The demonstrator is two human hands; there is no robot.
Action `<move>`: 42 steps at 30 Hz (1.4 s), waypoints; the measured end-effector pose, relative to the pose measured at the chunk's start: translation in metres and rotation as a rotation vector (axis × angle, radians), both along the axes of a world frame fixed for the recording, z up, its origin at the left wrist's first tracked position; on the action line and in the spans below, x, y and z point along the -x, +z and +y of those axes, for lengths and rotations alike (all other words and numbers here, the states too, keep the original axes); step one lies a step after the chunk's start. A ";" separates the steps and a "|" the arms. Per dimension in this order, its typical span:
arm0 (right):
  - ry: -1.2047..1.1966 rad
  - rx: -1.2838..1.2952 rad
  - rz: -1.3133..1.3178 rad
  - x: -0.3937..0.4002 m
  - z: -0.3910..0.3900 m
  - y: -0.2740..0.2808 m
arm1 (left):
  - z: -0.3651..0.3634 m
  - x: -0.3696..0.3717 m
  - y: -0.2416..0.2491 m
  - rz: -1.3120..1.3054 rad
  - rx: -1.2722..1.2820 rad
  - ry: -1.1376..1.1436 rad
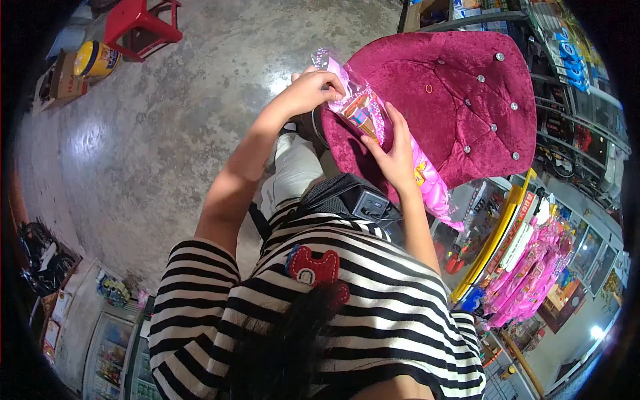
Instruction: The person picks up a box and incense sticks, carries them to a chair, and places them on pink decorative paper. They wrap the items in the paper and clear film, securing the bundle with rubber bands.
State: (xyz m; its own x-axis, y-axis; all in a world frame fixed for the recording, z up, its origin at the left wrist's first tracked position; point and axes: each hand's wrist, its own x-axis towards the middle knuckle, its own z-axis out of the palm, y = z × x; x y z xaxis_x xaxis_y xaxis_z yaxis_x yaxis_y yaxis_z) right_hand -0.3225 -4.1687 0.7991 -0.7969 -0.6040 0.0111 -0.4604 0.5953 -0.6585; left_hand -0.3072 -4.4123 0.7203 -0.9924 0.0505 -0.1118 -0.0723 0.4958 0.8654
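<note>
A long pink package in clear plastic lies slantwise across the front edge of a magenta velvet chair. Through its clear upper part show pink-and-white speckles and a printed, colourful card. My left hand is closed at the package's upper end, its thumb and fingers pinching the plastic. Lower down, my right hand grips the package across its width, thumb on one side and fingers stretched along the other. My right palm hides part of the package's middle.
Far left on the concrete floor stand a red plastic stool, a yellow tub and a cardboard box. Several pink packages are piled at right beside a yellow-edged rack. Stocked shelves line the right side.
</note>
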 end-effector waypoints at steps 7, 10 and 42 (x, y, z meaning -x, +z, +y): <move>0.119 -0.268 0.287 -0.010 0.000 -0.011 | -0.010 0.012 0.010 0.074 0.027 -0.024; 0.103 -0.309 0.385 -0.015 0.002 -0.023 | -0.013 0.009 0.010 0.085 0.062 -0.020; -0.214 -0.026 0.342 -0.120 0.106 -0.026 | 0.066 0.028 0.048 0.613 0.664 -0.562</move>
